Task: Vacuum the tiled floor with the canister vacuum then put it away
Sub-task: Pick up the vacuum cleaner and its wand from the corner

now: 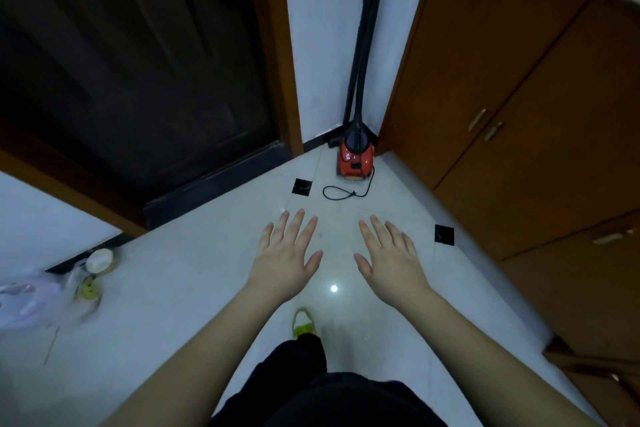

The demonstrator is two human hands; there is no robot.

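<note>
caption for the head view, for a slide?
Both hands, left and right, open above tiled floor; red vacuum parked in corner, unplugged.

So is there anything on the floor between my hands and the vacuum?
Only its own power cord, looped loose on the tiled floor in front of the red canister vacuum. Both the left hand and right hand are open and empty.

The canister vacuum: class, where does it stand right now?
In the head view the red canister vacuum stands in the far corner, between the white wall and the brown cabinet, its cord on the tiled floor in front.
</note>
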